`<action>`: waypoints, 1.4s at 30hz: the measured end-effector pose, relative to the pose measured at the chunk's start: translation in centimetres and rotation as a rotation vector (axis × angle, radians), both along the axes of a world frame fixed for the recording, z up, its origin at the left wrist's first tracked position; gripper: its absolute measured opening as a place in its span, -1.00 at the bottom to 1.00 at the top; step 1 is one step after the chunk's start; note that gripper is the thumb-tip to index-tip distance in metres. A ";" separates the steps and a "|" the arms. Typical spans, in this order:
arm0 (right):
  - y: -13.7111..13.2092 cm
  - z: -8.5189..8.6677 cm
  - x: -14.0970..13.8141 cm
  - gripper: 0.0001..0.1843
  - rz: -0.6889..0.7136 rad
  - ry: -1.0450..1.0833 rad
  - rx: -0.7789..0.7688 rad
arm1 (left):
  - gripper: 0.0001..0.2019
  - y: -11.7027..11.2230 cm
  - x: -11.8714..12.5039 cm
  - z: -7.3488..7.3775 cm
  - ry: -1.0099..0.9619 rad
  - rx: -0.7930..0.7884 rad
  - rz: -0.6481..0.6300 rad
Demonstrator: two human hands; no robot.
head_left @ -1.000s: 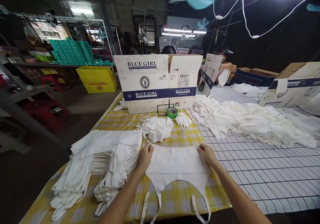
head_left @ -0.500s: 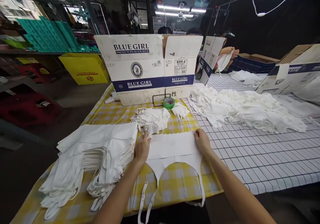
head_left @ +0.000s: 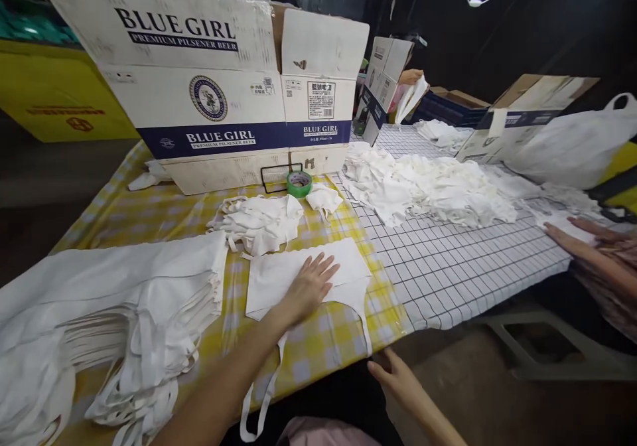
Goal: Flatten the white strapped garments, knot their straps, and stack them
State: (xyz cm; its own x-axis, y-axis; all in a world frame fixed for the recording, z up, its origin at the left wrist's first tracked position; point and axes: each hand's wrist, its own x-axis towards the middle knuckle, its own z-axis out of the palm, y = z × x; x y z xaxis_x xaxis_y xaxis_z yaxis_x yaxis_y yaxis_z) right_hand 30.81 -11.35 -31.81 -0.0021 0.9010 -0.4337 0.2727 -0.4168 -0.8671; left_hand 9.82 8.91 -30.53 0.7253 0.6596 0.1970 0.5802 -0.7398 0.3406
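Observation:
A white strappy top [head_left: 269, 273] lies flat on the yellow checked cloth, its wide band away from me. My left hand [head_left: 309, 285] rests palm down on the middle of it, fingers spread. One strap [head_left: 365, 333] runs down to the table's front edge. My right hand [head_left: 391, 373] is low beside that edge, by the strap's end, with thumb and fingers apart; some fingertips are hidden. Another strap [head_left: 269, 393] hangs over the edge below my left forearm. Left of the top is a thick stack of similar white tops [head_left: 149, 273] with dangling straps.
Small white pieces [head_left: 261, 220], green tape [head_left: 299, 184] and a dark wire frame [head_left: 269, 179] are in front of a large beer carton [head_left: 239, 94]. A heap of white garments [head_left: 428, 187] covers part of the grid cloth. Another person's hands [head_left: 577, 240] are at the right.
Both hands have left the top's upper corners. My left hand now lies flat on its middle; my right hand has dropped to the table edge. The view has turned right.

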 end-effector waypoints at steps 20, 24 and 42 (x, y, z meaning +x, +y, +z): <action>-5.0 3.5 4.0 -0.63 -0.231 0.203 -0.177 | -0.55 -0.4 1.8 -1.6 0.099 -0.042 -0.040; -5.4 5.1 5.9 -0.71 -0.187 -0.100 -0.123 | -0.55 -0.4 1.8 -1.6 0.087 -0.036 -0.035; -5.1 13.7 12.5 -0.71 0.036 -0.737 0.160 | -0.55 -0.2 1.7 -1.9 0.084 -0.033 -0.043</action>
